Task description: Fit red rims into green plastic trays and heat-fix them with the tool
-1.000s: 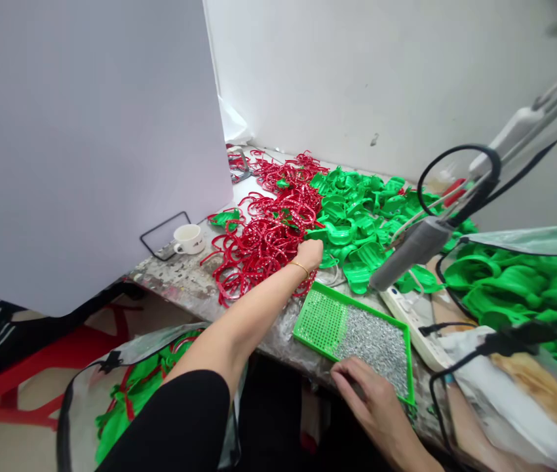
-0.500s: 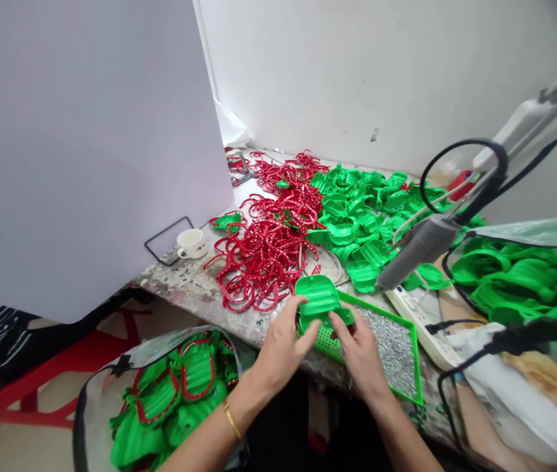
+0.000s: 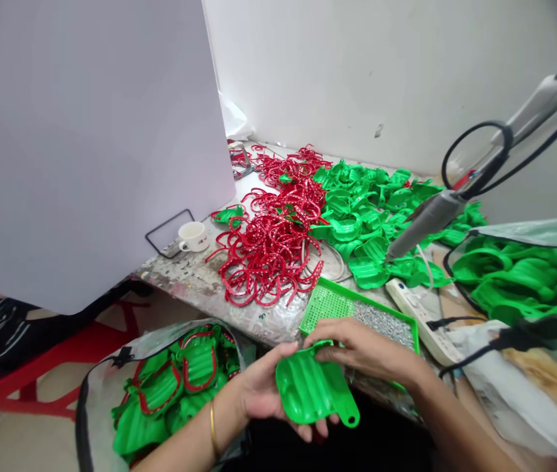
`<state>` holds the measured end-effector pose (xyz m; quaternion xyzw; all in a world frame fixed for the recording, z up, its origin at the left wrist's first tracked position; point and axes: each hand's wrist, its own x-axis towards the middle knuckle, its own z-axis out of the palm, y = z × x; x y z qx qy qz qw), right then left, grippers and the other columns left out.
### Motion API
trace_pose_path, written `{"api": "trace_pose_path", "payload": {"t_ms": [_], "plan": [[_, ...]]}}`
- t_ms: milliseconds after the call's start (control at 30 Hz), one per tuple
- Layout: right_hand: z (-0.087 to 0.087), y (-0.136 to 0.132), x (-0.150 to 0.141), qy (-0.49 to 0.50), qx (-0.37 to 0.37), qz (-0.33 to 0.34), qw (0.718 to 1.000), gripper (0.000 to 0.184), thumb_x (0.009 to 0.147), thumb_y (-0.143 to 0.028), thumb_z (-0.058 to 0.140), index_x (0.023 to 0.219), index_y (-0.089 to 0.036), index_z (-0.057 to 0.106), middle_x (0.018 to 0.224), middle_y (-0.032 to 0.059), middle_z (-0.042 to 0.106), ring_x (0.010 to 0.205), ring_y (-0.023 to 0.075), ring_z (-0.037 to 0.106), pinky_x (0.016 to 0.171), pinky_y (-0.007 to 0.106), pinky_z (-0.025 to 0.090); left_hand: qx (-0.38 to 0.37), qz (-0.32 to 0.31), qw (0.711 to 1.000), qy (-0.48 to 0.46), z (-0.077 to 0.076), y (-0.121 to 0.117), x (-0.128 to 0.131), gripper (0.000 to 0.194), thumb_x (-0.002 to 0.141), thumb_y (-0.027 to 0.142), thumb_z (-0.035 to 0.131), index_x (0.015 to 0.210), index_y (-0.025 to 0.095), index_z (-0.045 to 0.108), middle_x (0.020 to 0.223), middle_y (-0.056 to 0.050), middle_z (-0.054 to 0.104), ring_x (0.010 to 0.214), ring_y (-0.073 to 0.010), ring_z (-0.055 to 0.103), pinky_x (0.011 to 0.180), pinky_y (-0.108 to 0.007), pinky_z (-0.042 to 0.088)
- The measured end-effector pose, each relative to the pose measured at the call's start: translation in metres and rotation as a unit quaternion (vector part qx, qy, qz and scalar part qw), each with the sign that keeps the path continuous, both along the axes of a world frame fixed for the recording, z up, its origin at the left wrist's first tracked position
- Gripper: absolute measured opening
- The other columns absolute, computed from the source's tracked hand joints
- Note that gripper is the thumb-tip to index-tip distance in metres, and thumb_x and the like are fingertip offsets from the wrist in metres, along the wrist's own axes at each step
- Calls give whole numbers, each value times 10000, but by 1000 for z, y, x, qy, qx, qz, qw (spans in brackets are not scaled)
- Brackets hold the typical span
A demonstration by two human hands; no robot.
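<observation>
My left hand [image 3: 261,393] cradles a green plastic scoop-shaped part [image 3: 312,392] from below, close in front of me and below the table edge. My right hand [image 3: 357,347] lies over the part's top edge, fingers curled and pressed on it. Just behind my hands sits a green perforated tray [image 3: 327,303] holding small silver screws [image 3: 386,321]. Farther back on the table lie a tangled pile of red plastic rims [image 3: 268,242] and a heap of green parts [image 3: 367,210].
A clear bag [image 3: 170,387] of green parts fitted with red rims hangs at lower left. A hanging grey screwdriver [image 3: 426,219] with black cable, a white power strip [image 3: 419,308], another bag of green parts [image 3: 519,275] at right, a white cup [image 3: 194,236], a white board at left.
My left hand came back from the red pile. Both hands took up a green part over the tray, then brought it down toward me, below the table edge.
</observation>
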<state>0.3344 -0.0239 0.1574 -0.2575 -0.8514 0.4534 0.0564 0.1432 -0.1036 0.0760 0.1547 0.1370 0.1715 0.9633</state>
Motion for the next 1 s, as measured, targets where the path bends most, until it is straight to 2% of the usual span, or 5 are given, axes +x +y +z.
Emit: {"api": "trace_pose_path", "payload": {"t_ms": [100, 267, 467, 667, 1000], "plan": [[-1, 23, -6, -41, 55, 5, 998, 388, 823, -239, 613, 1201, -320, 575, 1056, -15, 647, 939, 134, 602, 830, 239, 461, -28, 71, 997, -24, -14, -6, 1, 755, 756, 592, 480, 1282, 51, 484, 1144, -214, 614, 937, -257, 628, 758, -324, 438], [-31, 68, -34, -170, 265, -233, 920, 359, 872, -337, 549, 1210, -219, 563, 1204, 123, 550, 1124, 252, 499, 946, 416, 375, -35, 248, 968, -16, -31, 1, -22, 721, 739, 558, 571, 1231, 34, 513, 1169, -225, 602, 984, -270, 608, 827, -357, 422], [-62, 78, -68, -240, 308, -286, 875, 210, 855, -230, 533, 970, -119, 669, 1079, 196, 543, 963, 277, 559, 831, 416, 393, -59, 427, 902, -1, -44, 7, -51, 611, 719, 489, 660, 1175, 97, 552, 1229, -184, 588, 1100, -274, 568, 944, -378, 391], [-60, 62, -73, -199, 327, -263, 886, 186, 875, -294, 521, 952, -207, 665, 1090, 121, 559, 999, 253, 546, 848, 389, 370, -78, 448, 890, -22, -46, 8, -49, 650, 764, 433, 603, 1272, 53, 462, 1204, -209, 596, 1129, -289, 556, 978, -402, 379], [-54, 72, -40, 10, 274, -395, 877, 378, 928, -425, 383, 951, -176, 667, 972, 83, 628, 913, 189, 578, 833, 313, 425, -96, 470, 877, -11, -42, 14, -38, 566, 808, 439, 525, 1214, 45, 509, 1093, -192, 647, 921, -240, 634, 884, -386, 446]]}}
